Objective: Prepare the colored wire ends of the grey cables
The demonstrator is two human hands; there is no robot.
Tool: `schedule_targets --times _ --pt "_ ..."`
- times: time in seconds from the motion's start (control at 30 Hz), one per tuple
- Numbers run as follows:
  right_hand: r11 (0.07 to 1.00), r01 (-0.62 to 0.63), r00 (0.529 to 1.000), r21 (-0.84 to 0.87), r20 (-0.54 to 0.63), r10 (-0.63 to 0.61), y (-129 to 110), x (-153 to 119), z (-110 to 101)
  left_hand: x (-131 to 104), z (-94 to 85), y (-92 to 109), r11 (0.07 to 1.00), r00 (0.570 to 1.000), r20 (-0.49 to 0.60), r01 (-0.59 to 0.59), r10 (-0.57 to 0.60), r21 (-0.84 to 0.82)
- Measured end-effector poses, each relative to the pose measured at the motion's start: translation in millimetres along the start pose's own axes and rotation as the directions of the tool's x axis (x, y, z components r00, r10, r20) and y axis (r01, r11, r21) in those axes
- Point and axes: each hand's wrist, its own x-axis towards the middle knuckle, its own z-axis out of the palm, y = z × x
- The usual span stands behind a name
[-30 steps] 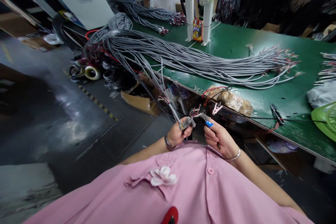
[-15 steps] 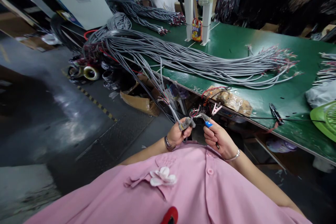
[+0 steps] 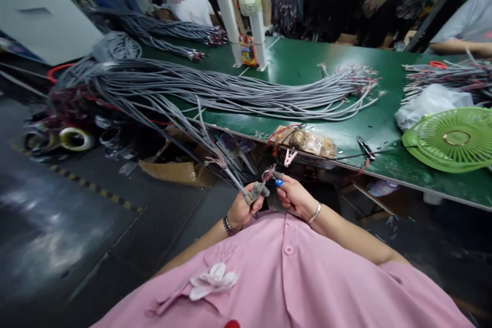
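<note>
The left hand [image 3: 243, 208] is closing thumb and fingers, the tips wearing grey covers, around the end of a grey cable [image 3: 239, 183], just off the bench's near edge. Loose coloured wires [image 3: 269, 173] are fanning out beyond that pinch. The right hand [image 3: 299, 198] is curling almost shut around a small blue tool [image 3: 279, 183], its covered thumb tip reaching the wires; whether the tool is touching them is too small to tell.

Both grips are staying as they were while the view is swinging rightward, bringing more of a green fan grille [image 3: 455, 138] into sight; the handling seems to be holding at the same stage, with the wires between the hands.

Beside the held cable, another stripped end [image 3: 217, 160] is hanging past the near edge. A pink clip [image 3: 290, 157] and a taped cardboard bundle [image 3: 307, 141] are sitting along that edge, with nippers [image 3: 365, 148] lying farther right. A thick run of grey cables [image 3: 246, 91] is stretching along the green bench [image 3: 303, 56]. A person in white [image 3: 196, 6] is sitting beyond the far edge, and another person's arm [image 3: 463, 47] is resting near the far right corner.
</note>
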Motion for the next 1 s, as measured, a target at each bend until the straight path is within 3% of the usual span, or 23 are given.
schedule_targets --times 0.07,0.13,0.17,0.27,0.33,0.43,0.53,0.6,0.73,0.83,1.0 --pt "0.999 -0.009 0.998 -0.038 -0.062 0.006 6 10 -12 -4 0.9 1 1.0 1.0 0.016 -0.015 0.015 0.007" --pt "0.996 -0.051 0.962 -0.079 -0.27 0.028 15 18 -28 -9 0.7 3 1.0 0.997 0.072 -0.019 0.017 0.022" --pt "0.995 -0.073 0.946 -0.075 -0.321 0.045 19 22 -36 -11 0.6 5 1.0 0.995 0.1 -0.016 0.014 0.023" --pt "0.992 -0.1 0.937 -0.08 -0.344 0.066 32 24 -54 -11 2.3 9 1.0 0.993 0.114 -0.01 0.013 -0.027" --pt "0.988 -0.072 0.959 -0.14 -0.281 0.03 35 20 -56 -8 4.9 14 0.994 0.998 0.068 -0.012 0.019 -0.106" --pt "0.922 0.139 0.98 -0.361 -0.084 -0.18 30 8 -48 -2 7.9 21 0.969 1.0 0.027 0.006 0.0 -0.247" --pt "0.793 0.371 0.923 -0.484 0.096 -0.373 17 -4 -32 0 6.5 26 0.942 0.999 0.044 0.02 -0.006 -0.334" --pt "0.782 0.441 0.894 -0.44 0.141 -0.425 7 -9 -19 -2 4.3 28 0.938 0.998 0.067 0.023 0.0 -0.346" --pt "0.892 0.325 0.946 -0.313 0.113 -0.305 -11 -13 9 -9 1.7 28 0.943 0.994 0.108 0.04 -0.005 -0.332" --pt "0.912 0.315 0.949 -0.264 0.1 -0.299 -16 -8 27 -13 0.9 26 0.95 0.994 0.109 0.042 -0.008 -0.311" --pt "0.925 0.279 0.959 -0.259 0.033 -0.28 -4 13 34 -18 -2.6 20 0.956 0.992 0.122 0.057 -0.022 -0.286"
